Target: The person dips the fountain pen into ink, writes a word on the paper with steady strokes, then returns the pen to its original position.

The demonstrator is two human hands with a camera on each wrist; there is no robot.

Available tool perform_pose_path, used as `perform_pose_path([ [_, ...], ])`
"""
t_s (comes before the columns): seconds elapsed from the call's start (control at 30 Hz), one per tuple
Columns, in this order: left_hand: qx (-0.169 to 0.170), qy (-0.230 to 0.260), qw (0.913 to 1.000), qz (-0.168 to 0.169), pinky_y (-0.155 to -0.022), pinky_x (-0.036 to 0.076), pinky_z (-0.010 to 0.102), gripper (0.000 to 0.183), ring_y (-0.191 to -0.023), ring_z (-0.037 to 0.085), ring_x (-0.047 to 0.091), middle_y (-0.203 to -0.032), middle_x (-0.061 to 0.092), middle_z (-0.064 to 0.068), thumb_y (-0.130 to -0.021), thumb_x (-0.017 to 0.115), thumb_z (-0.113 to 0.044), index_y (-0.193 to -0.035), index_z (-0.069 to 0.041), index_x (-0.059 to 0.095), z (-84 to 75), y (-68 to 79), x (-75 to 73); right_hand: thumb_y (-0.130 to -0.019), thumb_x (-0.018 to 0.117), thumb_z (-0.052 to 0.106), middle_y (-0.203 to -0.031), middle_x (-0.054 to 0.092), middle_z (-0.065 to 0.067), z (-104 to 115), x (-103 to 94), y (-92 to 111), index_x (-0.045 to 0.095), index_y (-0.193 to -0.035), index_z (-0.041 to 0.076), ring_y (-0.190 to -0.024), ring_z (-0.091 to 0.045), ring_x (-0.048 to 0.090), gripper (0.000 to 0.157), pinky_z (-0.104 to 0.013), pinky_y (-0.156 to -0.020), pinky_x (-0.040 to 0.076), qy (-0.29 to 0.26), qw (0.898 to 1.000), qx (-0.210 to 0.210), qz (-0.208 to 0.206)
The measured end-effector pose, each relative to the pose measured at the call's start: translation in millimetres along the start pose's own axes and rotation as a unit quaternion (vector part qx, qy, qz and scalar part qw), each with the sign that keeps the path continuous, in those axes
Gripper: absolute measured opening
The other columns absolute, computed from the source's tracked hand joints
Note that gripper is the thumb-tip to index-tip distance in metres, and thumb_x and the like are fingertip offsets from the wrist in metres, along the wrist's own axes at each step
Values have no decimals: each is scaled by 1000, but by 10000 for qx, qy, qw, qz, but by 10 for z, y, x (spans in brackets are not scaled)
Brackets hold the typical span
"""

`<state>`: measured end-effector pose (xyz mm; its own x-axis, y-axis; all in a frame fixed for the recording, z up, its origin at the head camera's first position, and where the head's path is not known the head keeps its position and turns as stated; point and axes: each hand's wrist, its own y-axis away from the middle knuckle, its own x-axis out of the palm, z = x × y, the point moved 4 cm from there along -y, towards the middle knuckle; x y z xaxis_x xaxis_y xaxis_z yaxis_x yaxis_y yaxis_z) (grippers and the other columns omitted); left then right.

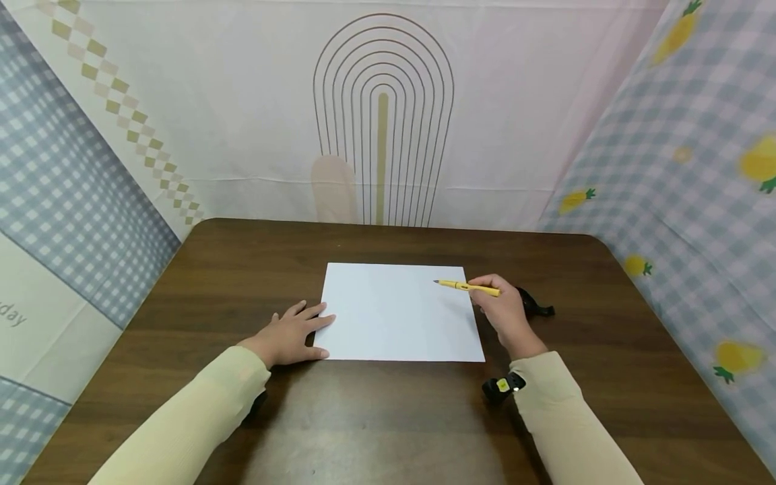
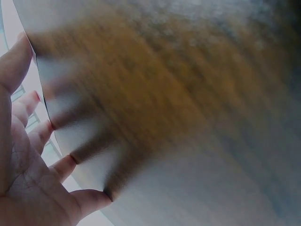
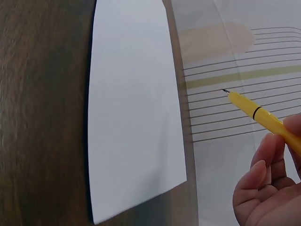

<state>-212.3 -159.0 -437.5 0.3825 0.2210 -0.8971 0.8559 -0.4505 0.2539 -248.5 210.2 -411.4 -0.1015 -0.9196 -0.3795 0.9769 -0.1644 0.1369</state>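
A blank white sheet of paper (image 1: 397, 316) lies on the brown wooden table. My left hand (image 1: 291, 337) rests at its left edge, fingers spread, with fingertips on the paper's margin; the left wrist view shows the same hand (image 2: 35, 169) from the palm side, fingertips down on the surface. Between thumb and fingers, my right hand (image 1: 503, 310) pinches a yellow fountain pen (image 1: 468, 287) by its rear part. The pen's bare nib points left over the sheet's upper right area. In the right wrist view the pen (image 3: 257, 114) is uncapped and its nib appears raised off the paper.
Beside the right hand is a black curved object (image 1: 536, 306), partly hidden, its kind unclear. A small black device (image 1: 503, 386) is at the right wrist. The wooden table (image 1: 376, 417) has rounded far corners. Printed cloths (image 1: 242, 101) hang behind it and at both sides.
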Motion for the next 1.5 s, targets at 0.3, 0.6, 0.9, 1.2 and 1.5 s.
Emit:
perform_pose_path([
  [0.3,-31,60,10000,7,-100,14,77,71,-144,45,14,-159,25,10,-88,68,-43,-149,-19,41,10,24,-4,-93,58,16,-119,57,-14,4,161,-24,63,-116,7,-97,-33,56,25,-37,-81,45,-47,9996,247,101],
  [0.6,-75,72,9999,14,-101,14,77,71,-144,44,13,-159,24,8,-88,68,-43,-149,-19,41,11,26,3,-95,57,19,-120,57,-12,6,286,-44,64,-114,7,-89,-24,57,23,-37,-81,45,-80,9994,281,202],
  [0.9,-82,113,9999,27,-102,12,76,71,-145,43,12,-159,23,8,-89,68,-43,-149,-20,40,14,31,6,-97,57,24,-109,59,-11,32,418,-66,64,-112,9,-88,-22,56,22,-37,-81,45,-16,9986,335,415],
  [1.2,-65,119,9999,2,-101,13,77,70,-144,44,13,-159,25,9,-88,68,-43,-149,-19,41,9,34,-5,-98,57,26,-110,59,-11,64,529,-79,64,-111,9,-91,-23,56,23,-37,-83,46,58,9982,294,526],
  [1.5,-14,100,9999,-5,-101,14,77,71,-145,43,13,-159,24,8,-88,67,-45,-149,-20,41,11,20,4,-97,59,24,-104,62,-10,98,577,-89,64,-108,8,-89,-22,59,21,-37,-81,47,147,9979,83,624],
])
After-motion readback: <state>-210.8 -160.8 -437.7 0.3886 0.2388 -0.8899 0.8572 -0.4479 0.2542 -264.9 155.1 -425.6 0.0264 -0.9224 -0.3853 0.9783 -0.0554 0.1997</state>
